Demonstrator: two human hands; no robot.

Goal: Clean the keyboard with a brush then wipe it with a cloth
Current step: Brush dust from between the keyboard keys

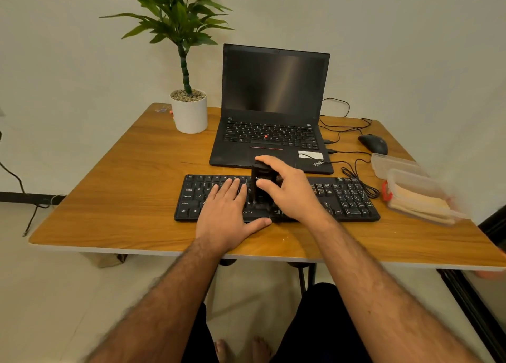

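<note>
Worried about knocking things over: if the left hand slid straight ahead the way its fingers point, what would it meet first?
Probably the laptop: the left hand lies flat on the keyboard, fingers pointing toward its front edge.

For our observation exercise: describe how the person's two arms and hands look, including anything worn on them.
Both forearms are bare and hairy, with no sleeves showing. The left hand and right hand wear no gloves; no rings, watch or wristband can be seen.

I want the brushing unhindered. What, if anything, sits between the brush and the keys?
Nothing visible does. The right hand holds the brush directly on the keyboard; the left hand rests flat on keys beside it.
</note>
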